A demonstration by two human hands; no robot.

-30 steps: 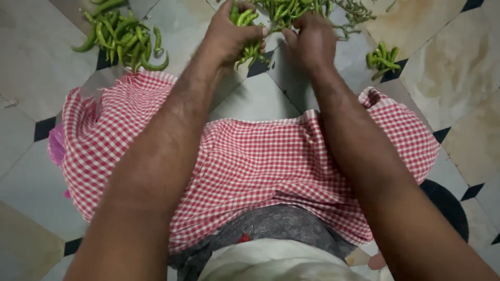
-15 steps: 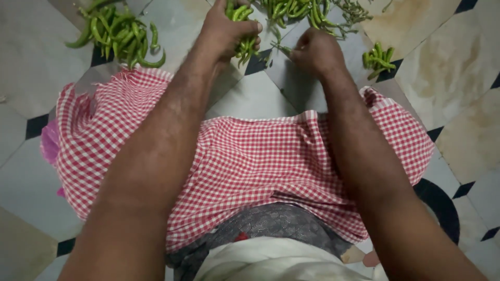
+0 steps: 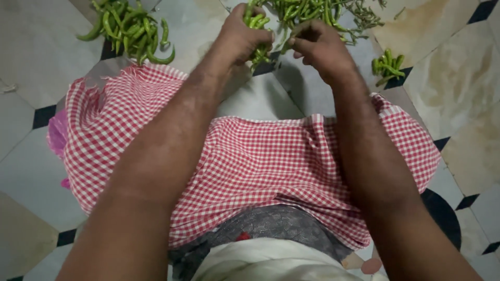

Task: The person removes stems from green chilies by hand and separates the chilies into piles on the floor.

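Head view, looking down over the lap. Left hand (image 3: 242, 36) is clenched round a bunch of chillies (image 3: 256, 23), green tips poking out above and below the fist, far centre over the tile floor (image 3: 458, 119). Right hand (image 3: 317, 44) sits just beside it, thumb and fingertips pinched together near the bunch; whether they hold a stem cannot be told, the pinch is too small and shadowed. Main pile (image 3: 312, 9) lies at the far edge just beyond both hands, running right into thin stalky bits. Left pile (image 3: 130, 28) rests far left, well apart, long curved pods. Small pile (image 3: 388, 65) lies to the right of the right wrist, a few short pods. Red-checked cloth (image 3: 260, 161) covers the lap and spreads left and right under both forearms; a pink scrap shows at its left edge. Judgement: the step looks like picking stems off pod by pod; done well, the left fist keeps the bunch firm but uncrushed, the right pinches only at the stem cap, and finished pods go to one pile, kept apart from the unsorted.
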